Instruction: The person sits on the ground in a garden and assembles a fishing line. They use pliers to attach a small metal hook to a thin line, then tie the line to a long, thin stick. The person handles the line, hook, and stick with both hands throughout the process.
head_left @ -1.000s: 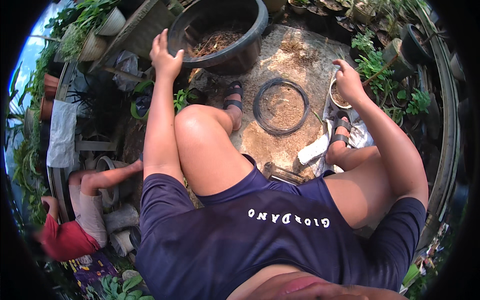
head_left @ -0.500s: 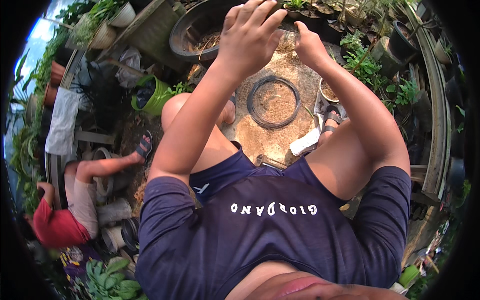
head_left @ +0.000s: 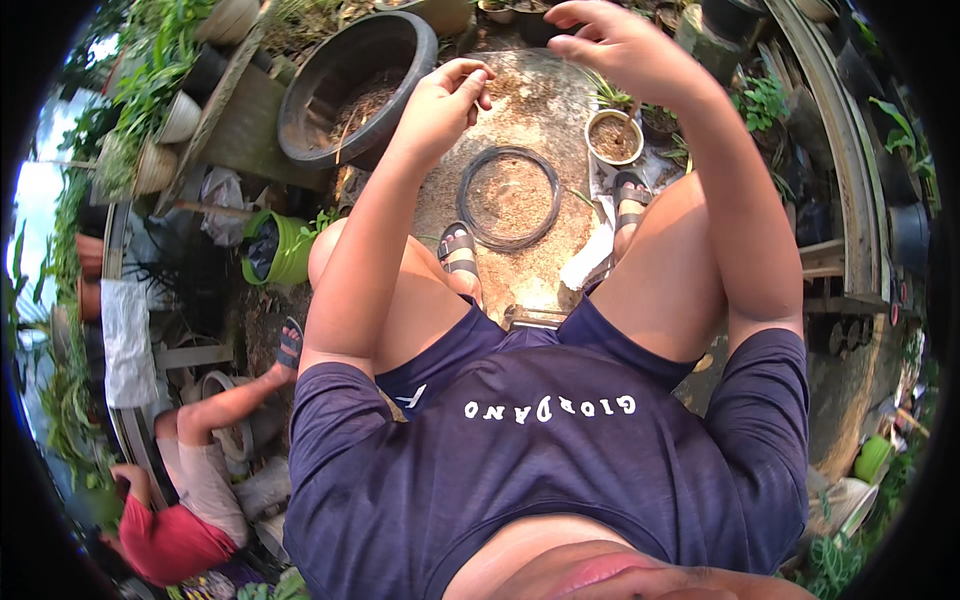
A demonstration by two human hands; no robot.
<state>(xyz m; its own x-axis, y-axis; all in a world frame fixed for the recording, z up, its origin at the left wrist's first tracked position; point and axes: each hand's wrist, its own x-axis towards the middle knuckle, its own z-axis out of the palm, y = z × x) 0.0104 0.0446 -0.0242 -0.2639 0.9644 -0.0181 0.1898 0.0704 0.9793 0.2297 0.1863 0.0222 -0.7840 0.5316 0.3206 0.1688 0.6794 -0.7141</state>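
Observation:
My left hand (head_left: 447, 105) is raised above the ground near the big black tub, its fingers curled and the thumb pressed toward the index finger. Whatever it may hold is too small or hidden to see. My right hand (head_left: 625, 50) is held farther out, above the white pot, with fingers and thumb apart and nothing visible in it. Between and below the hands, a coil of dark thin wire (head_left: 463, 195) lies flat on the sunlit ground between my sandalled feet. Neither hand touches it.
A big black tub (head_left: 292, 125) with dry matter stands at the far left, a lime-green pot (head_left: 290, 250) nearer. A white pot of soil (head_left: 614, 158) is by my right foot. Another person in a red shirt (head_left: 180, 535) sits at left. Plants and wooden ledges line both sides.
My view has shifted, showing more of the tub. My left hand has gone from spread to curled and come lower. My right hand has moved up and right, its fingers now spread.

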